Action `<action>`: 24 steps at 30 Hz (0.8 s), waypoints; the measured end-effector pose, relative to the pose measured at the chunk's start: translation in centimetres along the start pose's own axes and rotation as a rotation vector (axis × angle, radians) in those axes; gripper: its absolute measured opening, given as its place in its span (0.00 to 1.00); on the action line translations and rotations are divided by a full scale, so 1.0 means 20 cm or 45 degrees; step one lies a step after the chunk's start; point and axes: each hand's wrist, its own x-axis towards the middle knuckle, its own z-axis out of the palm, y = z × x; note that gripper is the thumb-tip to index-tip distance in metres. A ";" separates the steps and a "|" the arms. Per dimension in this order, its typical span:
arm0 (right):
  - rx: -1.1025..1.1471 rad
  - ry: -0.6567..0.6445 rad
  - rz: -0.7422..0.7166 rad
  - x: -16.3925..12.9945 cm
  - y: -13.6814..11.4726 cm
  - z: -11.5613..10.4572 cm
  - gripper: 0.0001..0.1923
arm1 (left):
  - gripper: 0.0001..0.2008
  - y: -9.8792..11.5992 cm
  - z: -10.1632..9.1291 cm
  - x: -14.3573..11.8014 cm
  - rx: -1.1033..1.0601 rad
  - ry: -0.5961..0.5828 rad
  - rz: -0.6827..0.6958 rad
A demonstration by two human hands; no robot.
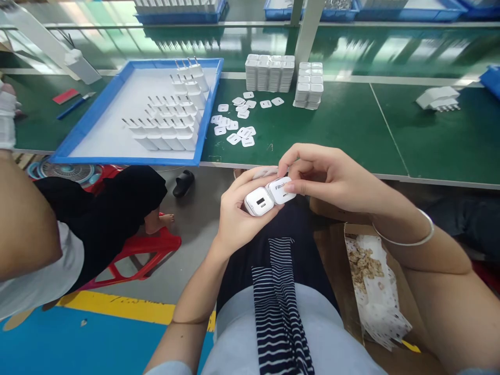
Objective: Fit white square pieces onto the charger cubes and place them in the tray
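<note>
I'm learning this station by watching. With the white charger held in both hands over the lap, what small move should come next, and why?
Probably press the film flat. The left hand cradles the white charger, port face up, while the right hand pinches a thin clear film at its top edge. The printed side looks bare, and loose white stickers lie on the green table.
</note>
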 end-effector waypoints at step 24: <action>0.001 0.017 0.119 0.01 0.00 0.01 0.11 | 0.20 0.00 0.00 0.01 0.059 -0.018 0.057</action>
